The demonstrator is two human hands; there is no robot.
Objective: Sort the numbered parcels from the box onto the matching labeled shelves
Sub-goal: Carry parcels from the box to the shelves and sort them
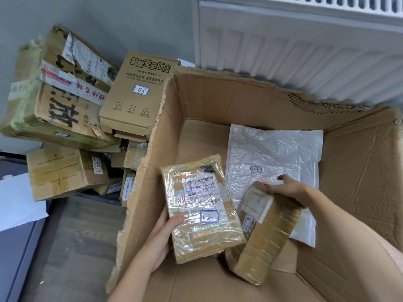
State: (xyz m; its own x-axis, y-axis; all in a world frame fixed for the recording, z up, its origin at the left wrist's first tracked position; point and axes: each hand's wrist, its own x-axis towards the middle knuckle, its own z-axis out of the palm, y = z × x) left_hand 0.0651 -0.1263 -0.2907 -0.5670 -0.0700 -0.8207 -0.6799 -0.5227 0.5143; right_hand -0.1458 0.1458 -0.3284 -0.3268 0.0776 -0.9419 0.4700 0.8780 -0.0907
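Observation:
A big torn cardboard box [218, 101] fills the middle and right of the head view. My left hand [162, 238] grips a taped brown parcel [201, 205] marked 02 by its left edge, thumb on top. My right hand [285, 191] holds a second taped brown parcel [265, 243] at its upper end; that parcel is tilted on edge and its number is not readable. Under both lies a white plastic mailer [277, 153] marked 09, flat on the box floor.
Outside the box on the left, a pile of parcels: a tan carton marked 06 [136, 92], a large worn carton [58, 94] and a smaller one [63, 171]. A white radiator [305, 51] stands behind the box. A grey surface [19, 247] lies lower left.

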